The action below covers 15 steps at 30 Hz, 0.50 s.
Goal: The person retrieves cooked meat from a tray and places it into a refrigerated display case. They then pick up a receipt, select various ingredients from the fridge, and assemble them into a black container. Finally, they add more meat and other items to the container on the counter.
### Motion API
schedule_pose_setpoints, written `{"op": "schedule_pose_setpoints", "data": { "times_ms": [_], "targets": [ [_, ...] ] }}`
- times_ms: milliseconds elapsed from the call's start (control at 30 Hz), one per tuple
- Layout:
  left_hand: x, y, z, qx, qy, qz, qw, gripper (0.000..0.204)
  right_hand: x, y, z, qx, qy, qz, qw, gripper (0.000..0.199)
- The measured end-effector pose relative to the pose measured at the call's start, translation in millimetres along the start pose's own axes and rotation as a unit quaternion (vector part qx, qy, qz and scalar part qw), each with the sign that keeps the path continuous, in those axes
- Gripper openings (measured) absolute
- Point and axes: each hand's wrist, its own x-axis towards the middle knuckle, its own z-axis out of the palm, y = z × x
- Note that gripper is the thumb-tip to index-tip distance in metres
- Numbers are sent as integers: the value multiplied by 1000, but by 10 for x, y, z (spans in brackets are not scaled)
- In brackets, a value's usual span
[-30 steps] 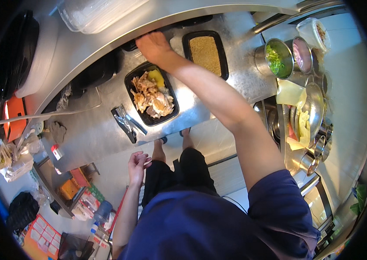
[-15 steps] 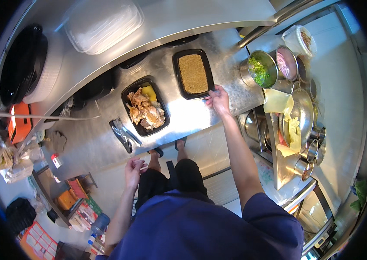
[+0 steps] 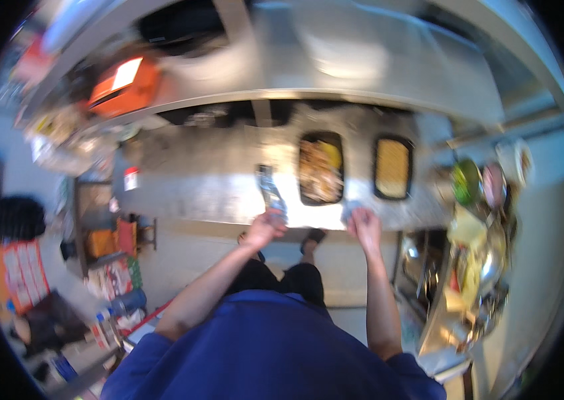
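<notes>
My left hand (image 3: 265, 228) is at the near end of a black-and-silver two-armed tool (image 3: 270, 187), which looks like a plier stapler and lies on the steel counter. Blur hides whether its fingers grip the tool. By the counter's front edge, my right hand (image 3: 366, 225) has its fingers drawn together. A small grey-blue smudge shows at its fingertips, too blurred to name. Between and beyond my hands stands a black tray of chopped cooked meat (image 3: 318, 175) with a yellow piece at its top. Right of it is a black tray of tan, grainy food (image 3: 393, 168).
A steel shelf (image 3: 362, 99) overhangs the back of the counter (image 3: 195, 180), with an orange box (image 3: 122, 87) on its left. At the right stand metal pots of chopped greens (image 3: 466, 181) and sliced purple onion (image 3: 494, 184). A small red-and-white container (image 3: 131, 178) is at the counter's left.
My view has swung, and the scene sits turned in it. My right hand has left the tan-food tray's corner for the counter's front edge. My left hand has come up to the tool.
</notes>
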Motion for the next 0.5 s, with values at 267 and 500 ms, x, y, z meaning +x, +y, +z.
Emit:
{"op": "schedule_pose_setpoints", "data": {
  "times_ms": [267, 500],
  "targets": [
    [-1041, -535, -2029, 8, 133, -1, 991, 28, -980, 33, 2138, -146, -188, -59, 969, 21],
    [-2583, -1975, -4431, -180, 383, -25, 906, 32, -1025, -660, 4601, -333, -192, -326, 864, 39]
  ]
}}
